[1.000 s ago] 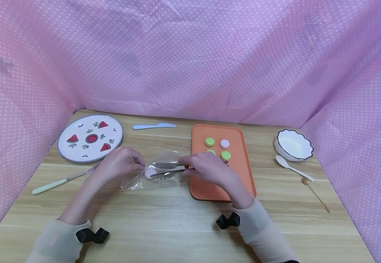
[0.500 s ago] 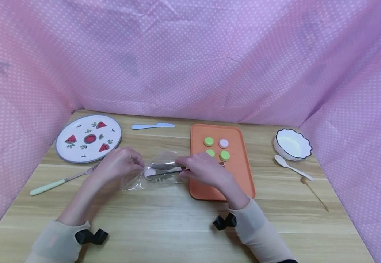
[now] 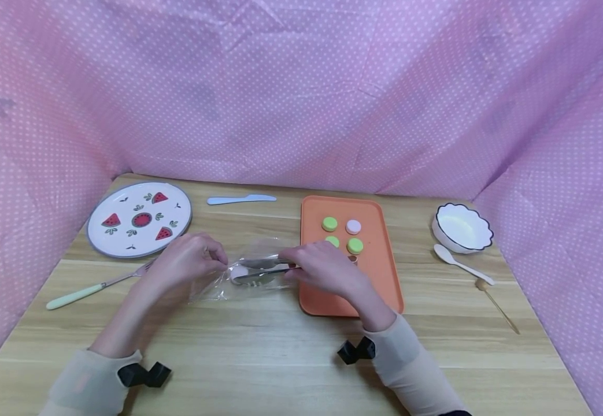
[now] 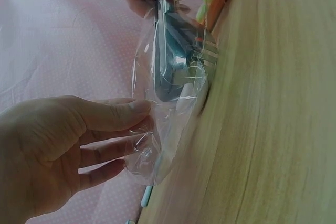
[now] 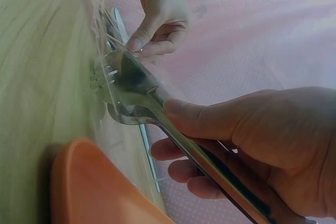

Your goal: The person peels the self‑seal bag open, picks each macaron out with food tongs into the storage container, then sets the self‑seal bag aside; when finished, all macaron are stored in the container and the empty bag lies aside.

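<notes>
My left hand [image 3: 189, 257] pinches the edge of a clear plastic bag [image 4: 144, 163] between thumb and fingers, just left of the tray. Metal tongs [image 5: 176, 135] are in the grip of my right hand [image 3: 327, 266], thumb on one arm and fingers on the other. Their slotted heads reach into the bag toward my left hand. At the tips, inside the bag, sits a pale macaron [image 3: 237, 273]; whether the tongs clasp it I cannot tell. The orange tray [image 3: 327, 300] under my right forearm bears several green macarons [image 3: 355, 246] and a pale pink one [image 3: 353, 226].
A watermelon-patterned plate [image 3: 119, 199] stands back left, with a green-handled fork [image 3: 77, 296] before it. A light blue knife [image 3: 241, 199] lies at the back. At right are a scalloped white bowl [image 3: 462, 228], a white spoon [image 3: 459, 263] and a thin gold spoon [image 3: 499, 306].
My right hand and the tongs have shifted slightly left, deeper over the pale macaron. The left hand still pinches the bag in about the same place.
</notes>
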`<state>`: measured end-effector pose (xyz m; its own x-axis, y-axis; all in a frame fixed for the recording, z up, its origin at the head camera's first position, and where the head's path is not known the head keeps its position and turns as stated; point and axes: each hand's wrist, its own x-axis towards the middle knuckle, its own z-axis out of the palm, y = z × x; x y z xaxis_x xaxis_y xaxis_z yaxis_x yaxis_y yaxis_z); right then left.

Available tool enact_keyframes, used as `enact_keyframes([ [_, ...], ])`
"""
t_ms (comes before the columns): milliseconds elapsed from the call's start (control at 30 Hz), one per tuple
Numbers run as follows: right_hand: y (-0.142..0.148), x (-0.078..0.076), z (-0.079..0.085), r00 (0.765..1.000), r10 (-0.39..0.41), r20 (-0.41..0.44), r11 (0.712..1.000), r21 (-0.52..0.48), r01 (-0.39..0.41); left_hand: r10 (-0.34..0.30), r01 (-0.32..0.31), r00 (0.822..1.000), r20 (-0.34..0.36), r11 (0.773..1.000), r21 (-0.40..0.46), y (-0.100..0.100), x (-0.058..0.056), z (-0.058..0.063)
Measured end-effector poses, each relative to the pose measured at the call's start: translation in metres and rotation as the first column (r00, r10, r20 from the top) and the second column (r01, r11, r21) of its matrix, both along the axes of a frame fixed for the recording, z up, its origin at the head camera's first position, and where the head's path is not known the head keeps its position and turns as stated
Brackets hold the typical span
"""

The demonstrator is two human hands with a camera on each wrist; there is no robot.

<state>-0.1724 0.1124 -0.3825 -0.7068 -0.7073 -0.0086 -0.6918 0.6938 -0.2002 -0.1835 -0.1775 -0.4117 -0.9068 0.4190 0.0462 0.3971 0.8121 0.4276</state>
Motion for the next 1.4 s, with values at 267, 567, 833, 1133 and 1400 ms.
enact_keyframes([
  [267,0.0058,-0.0019,0.0009,1.000,-0.022,0.011,1.000,-0.008,0.022,-0.001,0.001,1.000,0.007,1.000,-0.005,-0.0012,-0.0007,-0.0004],
  [567,0.0056,-0.0024,0.0015,1.000,-0.022,0.009,1.000,0.000,0.022,0.011,-0.011,1.000,0.009,1.000,-0.010,-0.0004,0.0008,0.0023],
  [833,0.0047,-0.0018,0.0021,1.000,-0.020,0.006,1.000,0.010,0.020,0.023,-0.023,0.999,0.031,1.000,-0.005,0.0002,0.0013,0.0036],
  [1133,0.0040,-0.0020,0.0004,1.000,-0.022,0.016,1.000,0.007,0.022,0.046,-0.045,0.998,0.044,0.999,-0.011,0.0002,0.0024,0.0020],
  [1400,0.0048,-0.0027,0.0013,0.999,-0.022,0.036,1.000,-0.005,0.022,0.041,-0.041,0.999,0.033,0.999,-0.009,0.0005,0.0017,0.0009],
])
